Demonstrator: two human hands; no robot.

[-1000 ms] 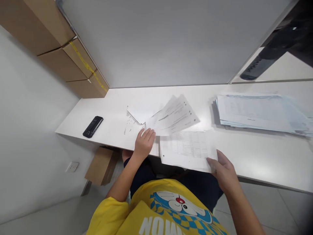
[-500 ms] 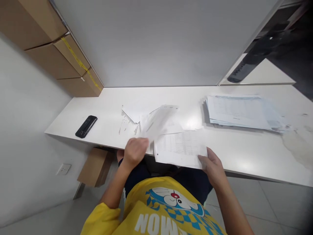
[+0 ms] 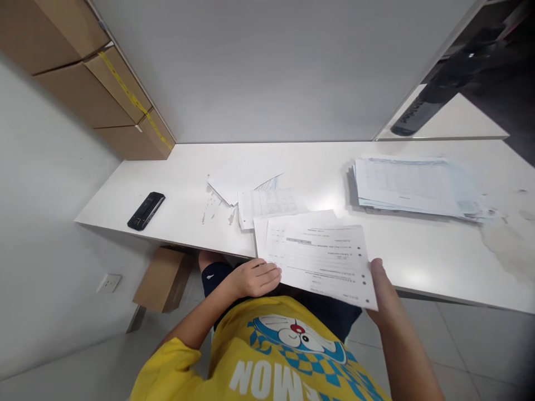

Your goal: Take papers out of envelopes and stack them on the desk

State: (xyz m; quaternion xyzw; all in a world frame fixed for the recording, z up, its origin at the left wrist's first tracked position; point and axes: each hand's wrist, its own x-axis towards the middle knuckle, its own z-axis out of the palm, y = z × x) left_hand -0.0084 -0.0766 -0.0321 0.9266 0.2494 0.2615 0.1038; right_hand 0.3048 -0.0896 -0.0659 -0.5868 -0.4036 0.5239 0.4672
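Observation:
Several printed sheets of paper (image 3: 317, 262) extend past the table's front edge, close to my body. My left hand (image 3: 257, 277) grips their near left corner with its fingers curled. At their right edge is my right hand (image 3: 384, 292), its thumb up along the side and its other fingers mostly hidden behind the paper. The top sheet carries lines of text and punched holes along its right side. Just behind these lies another sheet with a printed table (image 3: 267, 203), overlapping more loose papers (image 3: 229, 186) on the tabletop.
A thick stack of papers (image 3: 409, 186) lies on the white table (image 3: 188, 167) to the right. On the left rests a black phone (image 3: 146, 211). Cardboard boxes (image 3: 125, 94) stand at the back left, and another box (image 3: 156, 278) is below the table.
The sheet that was blurred in motion by my left hand is gone from there. A text sheet with holes now tops the papers between my hands. My left hand has moved right and nearer my body.

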